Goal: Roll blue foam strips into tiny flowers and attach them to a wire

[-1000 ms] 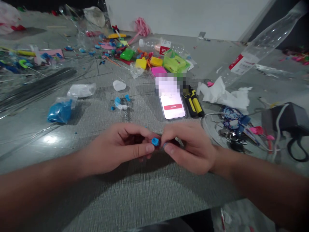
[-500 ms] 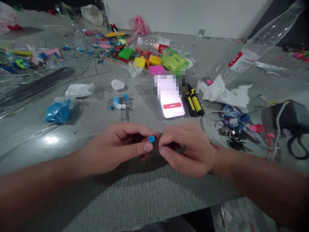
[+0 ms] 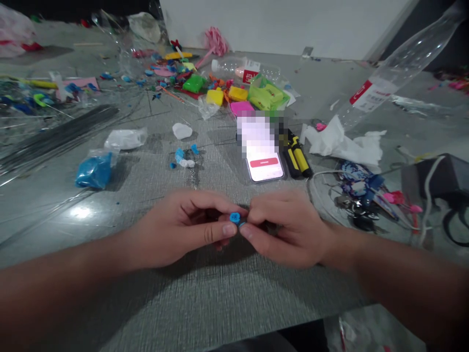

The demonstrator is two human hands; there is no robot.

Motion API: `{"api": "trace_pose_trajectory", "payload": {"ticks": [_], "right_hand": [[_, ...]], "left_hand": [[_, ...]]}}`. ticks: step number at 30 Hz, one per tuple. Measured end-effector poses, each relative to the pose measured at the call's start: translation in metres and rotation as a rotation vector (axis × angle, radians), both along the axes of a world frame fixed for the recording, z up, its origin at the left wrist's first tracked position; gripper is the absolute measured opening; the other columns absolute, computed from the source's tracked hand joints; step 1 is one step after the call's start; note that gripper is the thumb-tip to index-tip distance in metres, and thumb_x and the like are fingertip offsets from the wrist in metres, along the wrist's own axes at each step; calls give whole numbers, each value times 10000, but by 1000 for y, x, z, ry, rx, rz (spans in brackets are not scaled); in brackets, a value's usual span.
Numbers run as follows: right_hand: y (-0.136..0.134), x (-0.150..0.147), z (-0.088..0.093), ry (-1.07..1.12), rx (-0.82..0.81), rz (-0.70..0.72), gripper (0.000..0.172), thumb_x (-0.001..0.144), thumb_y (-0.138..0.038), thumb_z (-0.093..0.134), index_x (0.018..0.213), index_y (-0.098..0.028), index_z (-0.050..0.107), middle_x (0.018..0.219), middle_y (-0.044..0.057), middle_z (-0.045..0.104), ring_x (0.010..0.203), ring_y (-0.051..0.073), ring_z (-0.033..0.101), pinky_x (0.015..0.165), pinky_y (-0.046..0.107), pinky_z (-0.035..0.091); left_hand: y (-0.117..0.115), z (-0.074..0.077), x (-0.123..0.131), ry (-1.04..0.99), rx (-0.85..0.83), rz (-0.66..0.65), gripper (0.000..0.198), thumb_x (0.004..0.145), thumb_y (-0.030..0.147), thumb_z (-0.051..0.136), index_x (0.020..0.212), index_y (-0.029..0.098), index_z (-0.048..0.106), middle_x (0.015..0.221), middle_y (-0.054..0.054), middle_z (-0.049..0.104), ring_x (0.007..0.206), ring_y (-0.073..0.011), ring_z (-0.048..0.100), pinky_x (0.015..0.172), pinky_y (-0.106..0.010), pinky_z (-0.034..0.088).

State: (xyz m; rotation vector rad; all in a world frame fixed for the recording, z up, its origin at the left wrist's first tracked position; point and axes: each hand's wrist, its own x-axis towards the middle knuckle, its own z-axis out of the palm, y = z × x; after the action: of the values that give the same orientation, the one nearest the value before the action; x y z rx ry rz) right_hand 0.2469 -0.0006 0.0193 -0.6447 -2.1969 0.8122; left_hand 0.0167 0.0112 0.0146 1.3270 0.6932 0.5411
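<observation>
Blue piece [image 3: 235, 217] near frame centre
Left hand [image 3: 186, 227] pinches it; right hand [image 3: 289, 227] curls beside, its hold unclear.

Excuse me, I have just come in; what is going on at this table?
A person is handling a small blue piece with bare hands. The left hand pinches it between thumb and finger; the right hand is close beside it, a sliver of blue at its thumb tip, though whether that is separate is unclear. Beyond them lie a lit phone and a bagged blue lump.
</observation>
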Motion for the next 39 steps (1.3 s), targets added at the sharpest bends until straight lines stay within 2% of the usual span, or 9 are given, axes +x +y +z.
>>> {"api": "trace_pose_trajectory", "payload": {"ticks": [6,12,17,20,26,31,39], "right_hand": [[0,-1,-1,-36,15,-25,280,961,-200,580,706,-188,464,605,-60,426,562,70,363,541,244,271],[1,-1,0,-26,-33,-4,411,939,-188,587,648,-201,297,588,-77,301,550,74,273,534,263,210],[3,0,-3,40,-42,127,413,922,-234,618,666,-214,294,606,-73,315,581,91,291,556,275,227],[3,-1,-4,58,-21,95,418,929,-220,606,666,-219,281,604,-73,309,576,93,284,547,278,223],[1,0,-3,51,9,96,420,932,-210,610,662,-221,288,622,-65,333,581,97,303,553,283,238],[0,0,-2,52,57,119,416,922,-222,616,656,-227,295,621,-60,357,569,100,327,549,289,252],[-1,0,-3,-6,108,121,410,936,-222,583,648,-236,291,613,-50,376,556,111,347,554,320,260]], "left_hand": [[0,1,1,-33,-15,-3,138,912,157,714,1025,200,780,881,-34,721,655,-73,625,599,-157,541],[2,1,0,-36,12,-35,131,904,148,722,1017,192,771,842,-13,695,654,-74,643,599,-149,562],[0,-2,-3,-42,-32,-43,162,937,197,705,1089,223,751,795,-1,674,666,-76,644,612,-146,560],[-1,-3,-3,-80,-19,-30,267,912,165,731,1165,249,706,827,16,658,687,-68,641,632,-141,556],[0,-2,-6,-64,19,-81,132,888,159,753,987,213,684,873,2,662,779,-98,626,697,-185,540],[-1,0,-7,-79,73,-136,153,884,125,742,1011,206,712,919,-29,705,857,-145,660,756,-255,554],[-2,-3,-7,-97,101,-170,214,874,117,751,1055,224,710,936,-24,694,839,-142,640,744,-269,526]]}}
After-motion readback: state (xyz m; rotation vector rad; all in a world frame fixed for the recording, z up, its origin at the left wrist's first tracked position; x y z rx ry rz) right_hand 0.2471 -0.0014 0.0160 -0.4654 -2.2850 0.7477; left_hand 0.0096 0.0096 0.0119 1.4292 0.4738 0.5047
